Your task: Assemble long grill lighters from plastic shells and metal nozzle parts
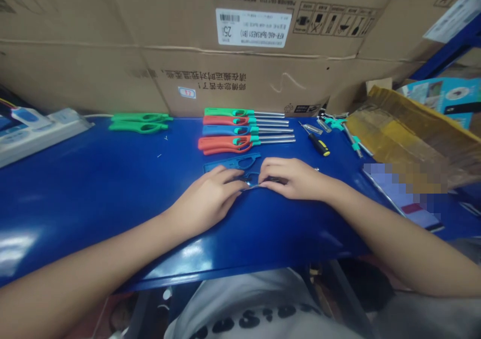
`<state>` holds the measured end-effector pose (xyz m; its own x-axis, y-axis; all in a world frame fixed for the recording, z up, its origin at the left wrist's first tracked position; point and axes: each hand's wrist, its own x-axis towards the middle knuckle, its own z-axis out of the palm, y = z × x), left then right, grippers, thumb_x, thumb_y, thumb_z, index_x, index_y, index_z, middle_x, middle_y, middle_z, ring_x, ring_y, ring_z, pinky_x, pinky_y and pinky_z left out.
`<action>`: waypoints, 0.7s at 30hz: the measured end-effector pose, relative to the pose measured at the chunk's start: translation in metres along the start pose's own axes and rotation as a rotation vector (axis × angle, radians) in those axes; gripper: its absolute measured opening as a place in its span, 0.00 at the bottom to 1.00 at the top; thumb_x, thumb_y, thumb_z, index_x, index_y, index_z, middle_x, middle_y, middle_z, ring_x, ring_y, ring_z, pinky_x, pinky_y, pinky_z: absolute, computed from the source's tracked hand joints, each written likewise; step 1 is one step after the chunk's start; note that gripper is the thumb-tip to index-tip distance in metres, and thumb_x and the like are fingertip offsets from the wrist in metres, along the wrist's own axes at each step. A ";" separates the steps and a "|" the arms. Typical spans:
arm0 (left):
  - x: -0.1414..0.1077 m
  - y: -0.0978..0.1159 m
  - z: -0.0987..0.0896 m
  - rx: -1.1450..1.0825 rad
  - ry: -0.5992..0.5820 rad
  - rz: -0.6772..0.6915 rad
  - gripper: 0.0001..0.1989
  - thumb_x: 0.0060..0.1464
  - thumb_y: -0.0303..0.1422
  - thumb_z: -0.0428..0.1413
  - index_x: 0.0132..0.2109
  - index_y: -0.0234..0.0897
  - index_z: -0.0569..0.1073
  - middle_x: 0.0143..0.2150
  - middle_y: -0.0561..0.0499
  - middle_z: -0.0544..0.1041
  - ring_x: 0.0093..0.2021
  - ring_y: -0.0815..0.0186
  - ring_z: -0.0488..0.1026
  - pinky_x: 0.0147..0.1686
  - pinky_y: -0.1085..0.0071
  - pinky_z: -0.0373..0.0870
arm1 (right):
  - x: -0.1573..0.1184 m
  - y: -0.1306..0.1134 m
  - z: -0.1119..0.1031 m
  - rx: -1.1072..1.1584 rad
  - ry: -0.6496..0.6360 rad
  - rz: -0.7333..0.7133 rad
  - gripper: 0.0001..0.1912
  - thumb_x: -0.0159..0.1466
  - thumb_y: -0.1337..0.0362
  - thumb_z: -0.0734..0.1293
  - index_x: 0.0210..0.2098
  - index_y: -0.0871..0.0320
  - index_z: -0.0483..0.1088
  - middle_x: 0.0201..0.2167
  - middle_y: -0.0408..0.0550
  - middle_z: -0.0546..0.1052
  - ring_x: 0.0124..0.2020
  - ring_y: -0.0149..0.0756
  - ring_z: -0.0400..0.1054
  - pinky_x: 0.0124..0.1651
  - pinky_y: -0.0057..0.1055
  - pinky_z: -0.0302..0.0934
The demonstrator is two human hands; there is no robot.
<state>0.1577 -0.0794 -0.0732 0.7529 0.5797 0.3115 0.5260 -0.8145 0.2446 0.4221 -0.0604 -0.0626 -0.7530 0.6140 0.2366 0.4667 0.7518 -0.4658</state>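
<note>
My left hand (214,193) is closed, its fingertips around a blue lighter casing (251,176) that lies low over the table and is mostly covered by my fingers. From the other side my right hand (295,178) pinches at the same spot, thumb and fingers together. A thin greyish piece (253,186) shows between the two hands, too small to name. Just beyond my fingers, another blue casing half (252,161) lies flat. Behind it is a row of assembled long-nosed lighters: a red lighter (221,143), a blue lighter (220,130) and a green lighter (221,112) among them.
Green lighter casings (139,123) lie at the back left, near a white power strip (37,133). A black and yellow screwdriver (319,145) is at the right, close to small teal parts (338,123). An open taped carton (409,138) and a purple-covered item (398,193) occupy the right side.
</note>
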 end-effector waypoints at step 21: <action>0.001 0.006 -0.008 0.217 -0.014 0.074 0.13 0.63 0.24 0.52 0.51 0.36 0.78 0.54 0.43 0.77 0.49 0.54 0.71 0.47 0.58 0.75 | 0.005 -0.009 0.004 0.045 0.052 0.155 0.04 0.65 0.69 0.66 0.39 0.58 0.71 0.32 0.42 0.73 0.26 0.26 0.60 0.33 0.26 0.55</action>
<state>0.1589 -0.0836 -0.0635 0.7970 0.5195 0.3080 0.5412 -0.8407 0.0175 0.4128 -0.0653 -0.0605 -0.6478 0.7344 0.2025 0.5533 0.6363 -0.5376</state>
